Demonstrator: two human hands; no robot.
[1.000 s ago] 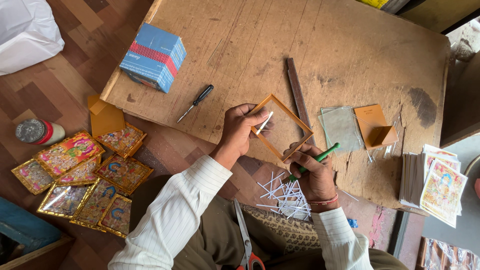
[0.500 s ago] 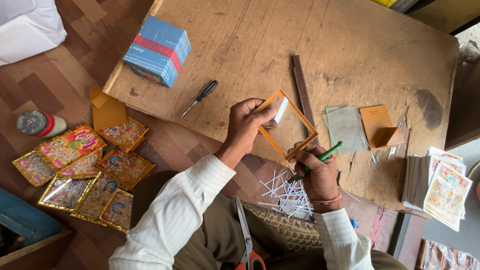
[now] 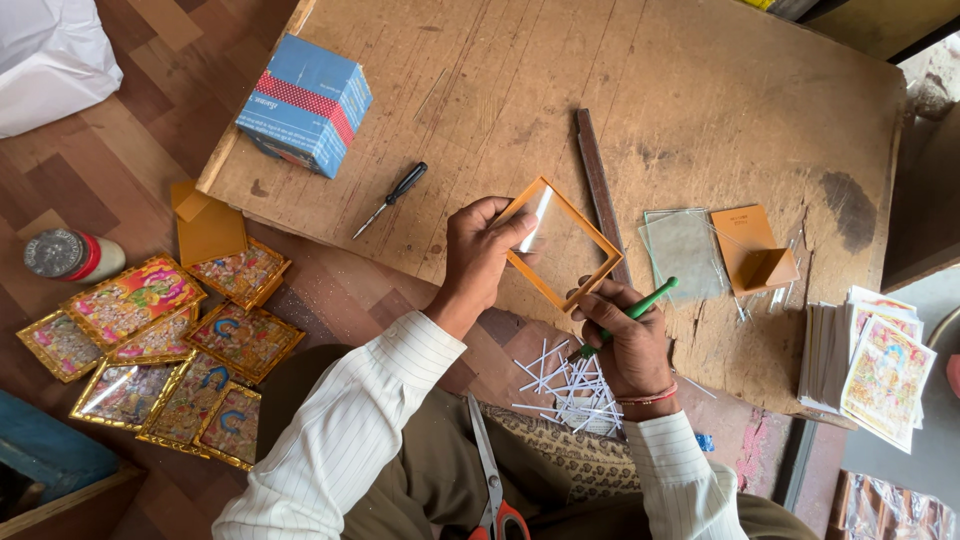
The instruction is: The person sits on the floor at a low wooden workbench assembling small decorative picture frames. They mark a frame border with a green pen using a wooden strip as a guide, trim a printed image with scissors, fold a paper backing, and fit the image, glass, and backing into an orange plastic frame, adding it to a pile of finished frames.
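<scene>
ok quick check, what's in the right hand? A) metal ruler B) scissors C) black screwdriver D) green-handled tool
D: the right hand grips a green-handled tool beside the orange frame that the left hand holds; the black screwdriver lies on the board and the scissors sit on the lap.

Left hand [image 3: 480, 250] raised with fingers [image 3: 515, 228] pinched; right hand [image 3: 625, 340] curled in a closed grip, both sleeved forearms extended

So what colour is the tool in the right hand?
Green: the tool in the right hand, seen from the head camera.
</scene>
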